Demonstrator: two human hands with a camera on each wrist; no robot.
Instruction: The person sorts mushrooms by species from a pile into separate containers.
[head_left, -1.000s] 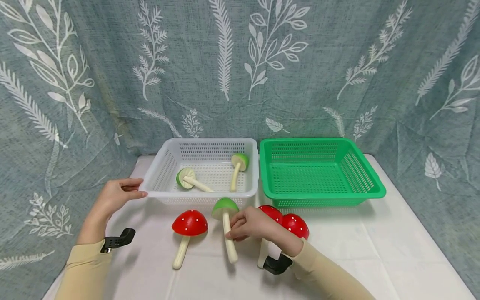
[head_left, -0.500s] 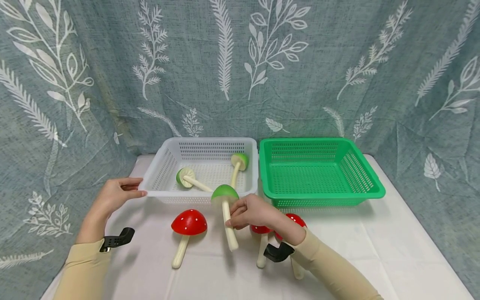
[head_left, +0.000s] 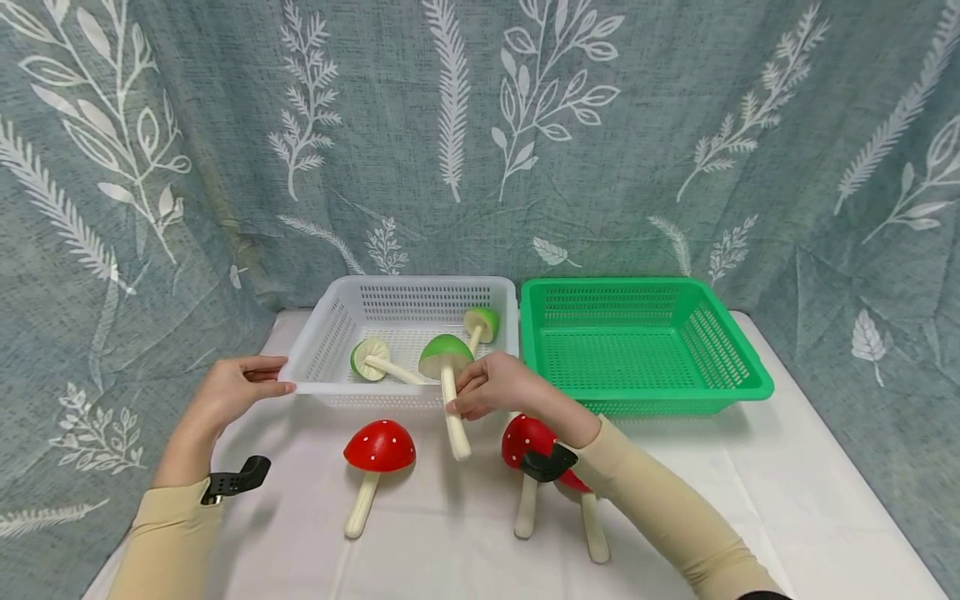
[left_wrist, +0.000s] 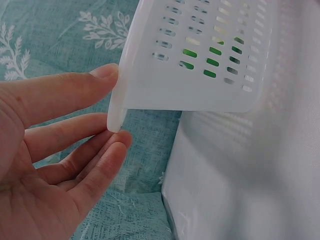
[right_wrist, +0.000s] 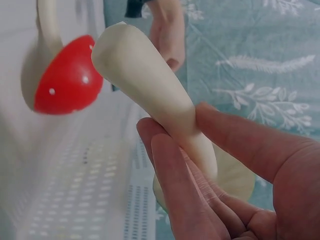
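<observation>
While by the left hand (head_left: 231,389) the rim of the white basket (head_left: 360,389) is pinched, a green-capped mushroom (head_left: 449,390) is held by its stem between the fingers of the right hand (head_left: 495,387); right of these, the green basket (head_left: 611,354) is seen.

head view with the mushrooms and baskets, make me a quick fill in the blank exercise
The right hand holds a mushroom whose cap is coloured ____.
The basket that the left hand grips is coloured ____.
In total, ____ red mushrooms lie on the table.

Missing words: green, white, three.
</observation>
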